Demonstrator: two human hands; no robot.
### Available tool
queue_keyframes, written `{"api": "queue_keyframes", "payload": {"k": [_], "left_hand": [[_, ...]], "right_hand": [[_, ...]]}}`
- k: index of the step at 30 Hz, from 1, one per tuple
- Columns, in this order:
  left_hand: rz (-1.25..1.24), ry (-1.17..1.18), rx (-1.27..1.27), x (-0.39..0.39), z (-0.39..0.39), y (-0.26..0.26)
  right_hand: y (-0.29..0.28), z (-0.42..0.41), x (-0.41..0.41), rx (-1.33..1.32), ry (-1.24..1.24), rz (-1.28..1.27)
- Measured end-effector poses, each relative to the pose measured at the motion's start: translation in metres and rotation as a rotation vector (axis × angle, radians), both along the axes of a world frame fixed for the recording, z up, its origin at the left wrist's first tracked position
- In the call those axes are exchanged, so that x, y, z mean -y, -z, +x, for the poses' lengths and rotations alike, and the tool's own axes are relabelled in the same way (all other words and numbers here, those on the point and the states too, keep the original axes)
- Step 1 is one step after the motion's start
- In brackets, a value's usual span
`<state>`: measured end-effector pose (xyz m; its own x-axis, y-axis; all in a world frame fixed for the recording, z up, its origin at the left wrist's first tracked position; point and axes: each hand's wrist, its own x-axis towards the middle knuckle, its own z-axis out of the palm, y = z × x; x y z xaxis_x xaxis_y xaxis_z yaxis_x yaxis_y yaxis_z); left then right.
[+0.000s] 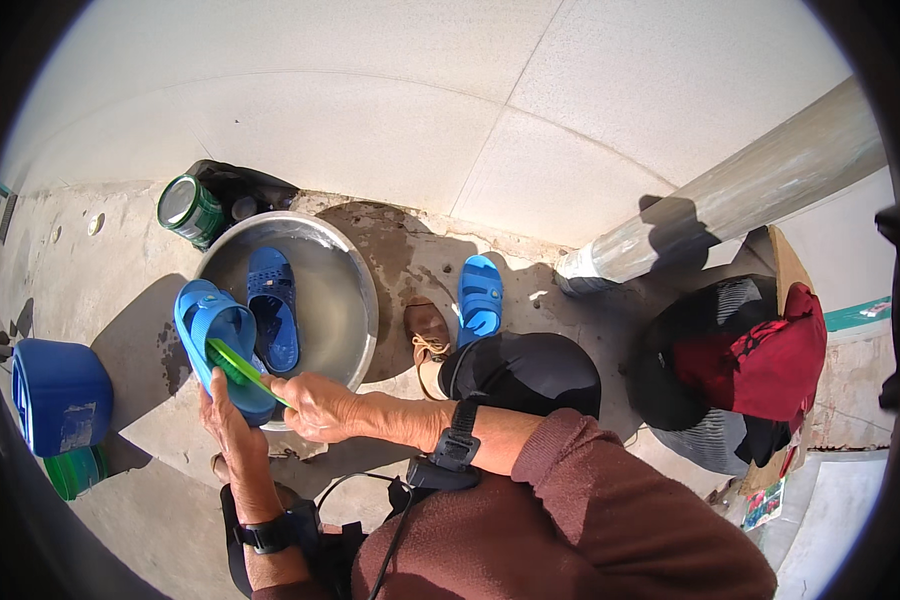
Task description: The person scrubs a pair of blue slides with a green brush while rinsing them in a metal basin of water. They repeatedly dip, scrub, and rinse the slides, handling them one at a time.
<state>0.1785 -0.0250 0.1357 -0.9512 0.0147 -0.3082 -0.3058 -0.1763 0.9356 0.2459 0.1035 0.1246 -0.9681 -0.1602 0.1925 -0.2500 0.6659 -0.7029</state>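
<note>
My left hand (232, 427) grips the heel end of a light blue slide sandal (195, 307), tilted over the left rim of a round metal basin (367, 300). In my right hand (319, 405) is the handle of a bright green scrub brush (244, 367), whose green bristles meet the sandal's footbed. Cloudy water (326, 300) fills the basin's bottom. A darker blue perforated slide sandal (272, 307) lies in the basin, apart from both hands. Another light blue slide sandal (480, 296) rests on the concrete near my brown laced shoe (426, 330).
A green paint can (187, 210) stands behind the basin, beside black plastic (244, 180). At left are a blue plastic container (64, 397) and a green bucket (75, 472). A grey pipe (735, 187) slants along the wall (330, 97). Dark red cloth (765, 360) drapes over black items at right.
</note>
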Motion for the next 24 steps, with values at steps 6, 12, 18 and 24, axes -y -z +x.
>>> {"api": "queue_keyframes", "payload": {"k": [6, 12, 18, 24], "left_hand": [[0.08, 0.082, 0.125, 0.003, 0.004, 0.018], [0.111, -0.178, 0.05, 0.031, -0.03, 0.018], [0.108, -0.205, -0.009, 0.025, -0.024, 0.017], [0.335, -0.352, 0.086, 0.042, -0.045, -0.003]], "right_hand": [[-0.002, 0.009, -0.004, 0.31, 0.006, -0.158], [-0.028, 0.008, -0.001, 0.21, -0.172, -0.244], [0.011, 0.001, -0.031, 0.247, -0.045, -0.03], [0.096, 0.005, -0.056, 0.47, 0.191, 0.079]]}}
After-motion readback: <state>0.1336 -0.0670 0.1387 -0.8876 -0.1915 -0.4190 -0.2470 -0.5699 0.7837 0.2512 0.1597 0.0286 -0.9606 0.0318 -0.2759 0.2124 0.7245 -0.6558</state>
